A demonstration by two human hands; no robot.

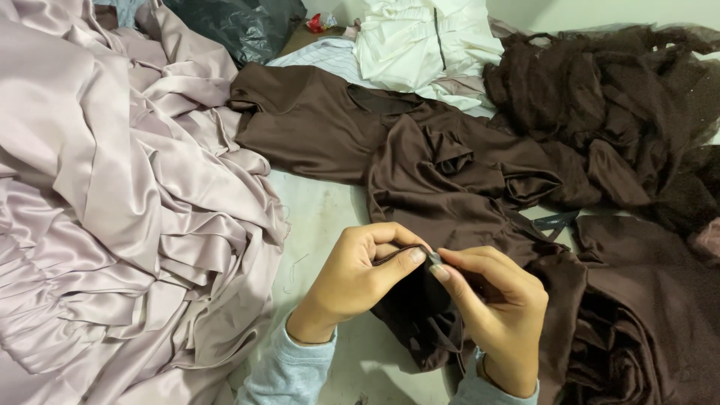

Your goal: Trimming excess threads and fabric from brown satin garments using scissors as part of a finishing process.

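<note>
Pinching brown fabric's [420,300] near-horizontal edge between left hand [360,277] and right hand [495,315].

I have just one view, from the camera worn on the person's head. It looks steeply down and forward over the counter [322,210], from the person's own side. It sits close: the left hand [356,277] and right hand [495,315] fill the lower middle of the frame, with the grey sleeves cut off by the bottom edge. The pale satin fabric [120,202] runs out of the left edge and the brown satin fabric [450,165] spreads across the right. The far side of the counter, with white cloth [420,37], lies along the top edge. No second view overlaps this one.
</note>
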